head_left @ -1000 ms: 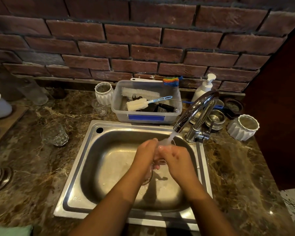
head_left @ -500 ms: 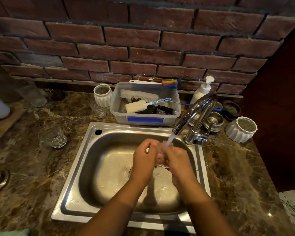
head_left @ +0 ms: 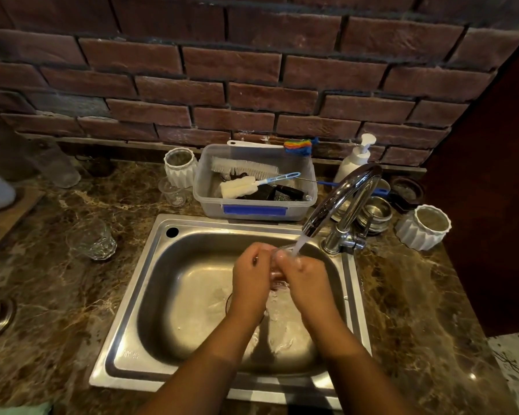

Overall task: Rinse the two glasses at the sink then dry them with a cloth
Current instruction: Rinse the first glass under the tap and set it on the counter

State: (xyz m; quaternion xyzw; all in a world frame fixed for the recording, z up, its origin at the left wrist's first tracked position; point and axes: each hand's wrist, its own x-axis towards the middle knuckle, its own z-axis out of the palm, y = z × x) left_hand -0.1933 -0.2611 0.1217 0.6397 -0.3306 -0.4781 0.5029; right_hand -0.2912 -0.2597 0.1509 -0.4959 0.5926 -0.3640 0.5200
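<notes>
Head cam, looking down: the marble counter point(head_left: 57, 295) and steel sink point(head_left: 128, 313) haven't budged, and the faucet point(head_left: 342, 199) is still running. The only change over the last second is that both hands have crept a touch closer to the spout. I'd call that mid-rinse on glass one, with drying still far off.

Left hand point(head_left: 250, 280) and right hand point(head_left: 304, 277) are each curled around the first glass point(head_left: 277, 262) from opposite sides, wrists angled in over the basin. They're possibly rubbing it, but it's mostly hidden. The second glass point(head_left: 92, 241) sits untouched on the counter, well left of the sink. The water stream point(head_left: 300, 242) lands right at the first glass's rim.
</notes>
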